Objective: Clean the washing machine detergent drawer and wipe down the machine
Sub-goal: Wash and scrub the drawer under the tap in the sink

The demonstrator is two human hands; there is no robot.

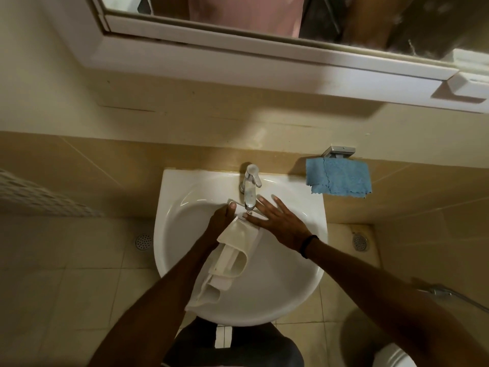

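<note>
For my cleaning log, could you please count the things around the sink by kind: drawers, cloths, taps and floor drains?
drawer: 1
cloth: 1
tap: 1
floor drains: 2
Total: 5

The detergent drawer [232, 250] is off-white plastic, smooth and dull, with a faint sheen on its curved compartments. The sink [277, 287] under it is glossy white ceramic. The tap [250, 186] at centre is polished metal — bright, mirror-like. At right of centre the blue cloth [340, 180] looks soft and nubbly, hung from a brushed metal holder [338, 151]. The wall tiles [105, 168] are beige with a slight gloss — the floor tiles [79, 287] flatter, set with a perforated metal drain [143, 242].
</note>
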